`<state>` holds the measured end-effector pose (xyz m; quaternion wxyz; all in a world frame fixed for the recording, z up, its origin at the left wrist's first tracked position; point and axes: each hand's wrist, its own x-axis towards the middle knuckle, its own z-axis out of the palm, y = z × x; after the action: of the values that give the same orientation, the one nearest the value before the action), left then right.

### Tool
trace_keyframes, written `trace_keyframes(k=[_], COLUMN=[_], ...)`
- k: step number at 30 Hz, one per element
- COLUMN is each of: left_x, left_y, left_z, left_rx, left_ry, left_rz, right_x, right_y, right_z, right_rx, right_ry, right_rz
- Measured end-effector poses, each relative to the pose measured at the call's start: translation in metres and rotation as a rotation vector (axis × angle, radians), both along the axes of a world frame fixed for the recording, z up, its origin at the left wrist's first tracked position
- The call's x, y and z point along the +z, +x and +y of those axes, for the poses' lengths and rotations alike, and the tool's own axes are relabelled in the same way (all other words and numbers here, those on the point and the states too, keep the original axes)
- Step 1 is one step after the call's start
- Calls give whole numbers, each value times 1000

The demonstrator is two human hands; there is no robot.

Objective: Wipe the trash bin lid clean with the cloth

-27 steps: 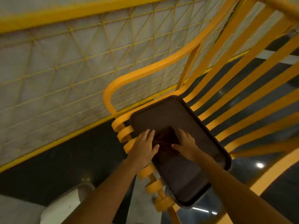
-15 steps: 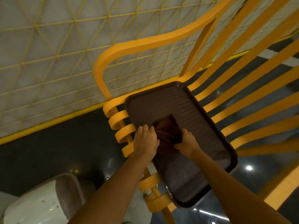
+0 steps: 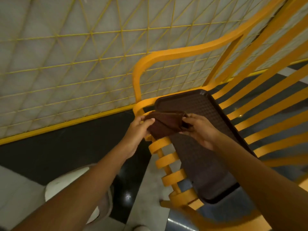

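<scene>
While aloft, cloth [image 3: 165,125] between hands [image 3: 138,129] [image 3: 200,132]

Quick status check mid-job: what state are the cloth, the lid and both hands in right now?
cloth: folded, held up between both hands, apparently clear of the lid.
left hand: pinches the cloth's left end.
right hand: grips the cloth's right end.
trash bin lid: lying flat on the yellow rack, no hand on it.
yellow rack: carries the lid across its slats.
</scene>
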<state>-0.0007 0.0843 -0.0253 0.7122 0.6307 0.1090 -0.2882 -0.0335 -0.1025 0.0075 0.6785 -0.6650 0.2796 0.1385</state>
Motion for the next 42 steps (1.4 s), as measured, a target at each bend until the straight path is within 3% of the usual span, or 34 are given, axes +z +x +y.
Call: trace_keyframes(k=[4,8,11,14,17,20,23,29,32,38,40,42], left_x=[13,6,-9,-21,-23,-25,-26,-37,-49,-72,-79,-91], left_y=[-2,-12,-22,-35,-54,-77,-95,-121,-122,-115,-109,-105], left_z=[68,129,170,202,219,225,224,203,202,198,202,214], left_rx=[175,207,191,75,-8,-28,-35,5,60,44,24,-12], left_ry=[-156,-106,123,501,836,915,837,393,257,588,692,808], left_rz=[75,51,-98,-323,-573,-674,-641,-376,-268,-536,-536,-559], right_x=[6,-10,-36,-64,-80,-87,-91,-114,-118,-118,-120,-128], right_y=[12,8,-4,-20,-42,-66,-81,-92,-99,-91,-83,-74], right_z=[62,125,161,189,217,242,258,259,247,230,224,216], right_rx=[166,288,351,304,228,190,214,149,152,112,55,28], right_ry=[-35,-107,-193,-217,-29,207,409,707,812,611,372,-22], right_rz=[-5,106,173,176,173,174,191,215,123,43,-3,-72])
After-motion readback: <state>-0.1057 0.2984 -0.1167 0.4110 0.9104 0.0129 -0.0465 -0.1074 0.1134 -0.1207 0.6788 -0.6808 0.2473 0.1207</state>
